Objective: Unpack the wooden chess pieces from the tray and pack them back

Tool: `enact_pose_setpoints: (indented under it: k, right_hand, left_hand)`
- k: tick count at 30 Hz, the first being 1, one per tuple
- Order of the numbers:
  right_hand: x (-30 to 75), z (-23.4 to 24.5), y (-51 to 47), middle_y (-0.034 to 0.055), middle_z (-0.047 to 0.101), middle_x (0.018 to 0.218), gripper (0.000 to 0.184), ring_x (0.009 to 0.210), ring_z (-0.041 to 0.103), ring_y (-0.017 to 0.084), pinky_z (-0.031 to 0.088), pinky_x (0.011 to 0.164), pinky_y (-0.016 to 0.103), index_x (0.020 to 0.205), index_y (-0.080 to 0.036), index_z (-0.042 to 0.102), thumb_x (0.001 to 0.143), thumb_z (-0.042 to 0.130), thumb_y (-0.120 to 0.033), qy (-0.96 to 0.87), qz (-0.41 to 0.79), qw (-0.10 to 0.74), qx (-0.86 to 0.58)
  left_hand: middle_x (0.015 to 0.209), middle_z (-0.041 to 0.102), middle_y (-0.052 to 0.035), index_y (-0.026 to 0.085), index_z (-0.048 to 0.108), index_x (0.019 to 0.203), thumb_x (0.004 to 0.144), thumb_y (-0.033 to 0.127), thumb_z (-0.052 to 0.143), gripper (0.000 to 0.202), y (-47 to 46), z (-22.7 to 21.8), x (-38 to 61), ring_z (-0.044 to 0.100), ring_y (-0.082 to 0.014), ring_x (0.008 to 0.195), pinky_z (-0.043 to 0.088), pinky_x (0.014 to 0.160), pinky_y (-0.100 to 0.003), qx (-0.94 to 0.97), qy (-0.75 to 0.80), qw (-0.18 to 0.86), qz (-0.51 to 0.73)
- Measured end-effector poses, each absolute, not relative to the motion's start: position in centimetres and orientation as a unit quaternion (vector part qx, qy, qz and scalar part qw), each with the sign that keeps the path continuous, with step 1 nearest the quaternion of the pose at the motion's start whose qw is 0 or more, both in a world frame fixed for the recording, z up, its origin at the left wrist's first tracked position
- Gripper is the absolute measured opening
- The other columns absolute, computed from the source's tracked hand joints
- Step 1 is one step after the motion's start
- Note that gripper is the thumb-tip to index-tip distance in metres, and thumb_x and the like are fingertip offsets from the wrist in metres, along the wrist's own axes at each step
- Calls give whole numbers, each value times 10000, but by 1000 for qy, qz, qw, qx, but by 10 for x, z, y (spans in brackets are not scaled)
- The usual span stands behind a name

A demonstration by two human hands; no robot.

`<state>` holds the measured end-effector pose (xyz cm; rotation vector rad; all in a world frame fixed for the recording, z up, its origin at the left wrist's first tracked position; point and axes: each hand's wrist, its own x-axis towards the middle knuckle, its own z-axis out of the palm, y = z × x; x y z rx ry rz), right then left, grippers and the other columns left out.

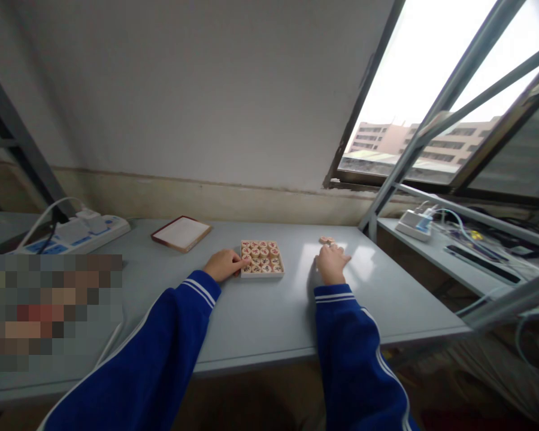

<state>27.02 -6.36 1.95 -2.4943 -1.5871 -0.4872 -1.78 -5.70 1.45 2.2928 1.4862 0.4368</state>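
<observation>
A shallow white box (263, 275) stands mid-table, holding several round wooden Chinese chess pieces (264, 253) with red and dark characters, laid in rows. My left hand (224, 264) grips the box's left side, its thumb lying over the edge beside the pieces and its other fingers curled, partly hidden. Farther right, my right hand (331, 262) reaches forward over the table with fingers apart. Just beyond its fingertips lie a few loose chess pieces (327, 239); whether the fingers touch them I cannot tell.
A flat lid (182, 233) with a dark red rim lies left of the box, near the wall. One power strip (78, 233) sits at far left; another (414, 224) is on the right-hand desk among cables. Grey metal posts flank the table (260, 323). A blurred patch covers the left corner.
</observation>
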Motion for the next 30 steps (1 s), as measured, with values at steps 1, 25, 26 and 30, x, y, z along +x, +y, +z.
enact_pose_setpoints:
  k: [1, 25, 26, 30]
  right_hand:
    - [275, 17, -63, 191, 517, 1060, 263, 934, 463, 284, 324, 691, 395, 900, -119, 629, 757, 408, -122, -524, -149, 64, -836]
    - [265, 4, -50, 122, 580, 942, 255, 888, 522, 216, 345, 727, 311, 949, -155, 608, 803, 399, -154, -659, -53, 178, -729]
    - [261, 5, -49, 97, 587, 927, 241, 858, 532, 194, 347, 719, 290, 953, -168, 606, 796, 423, -165, -674, -35, 198, -710]
    - [235, 12, -51, 27, 601, 905, 195, 833, 536, 156, 331, 738, 278, 952, -224, 592, 778, 506, -240, -732, -12, 298, -612]
  left_hand:
    - [464, 542, -20, 161, 610, 495, 728, 649, 295, 626, -57, 15, -18, 454, -112, 480, 266, 507, -237, 815, 524, 189, 157]
    - [455, 531, -11, 146, 567, 529, 791, 567, 218, 607, -46, 6, -26, 459, -101, 441, 317, 511, -221, 802, 506, 239, 211]
    - [454, 532, -13, 147, 567, 530, 795, 556, 219, 599, -45, 5, -26, 460, -102, 442, 316, 512, -221, 802, 507, 235, 211]
    - [450, 530, -14, 152, 558, 521, 807, 524, 217, 580, -45, 5, -25, 459, -105, 447, 315, 521, -221, 802, 515, 227, 203]
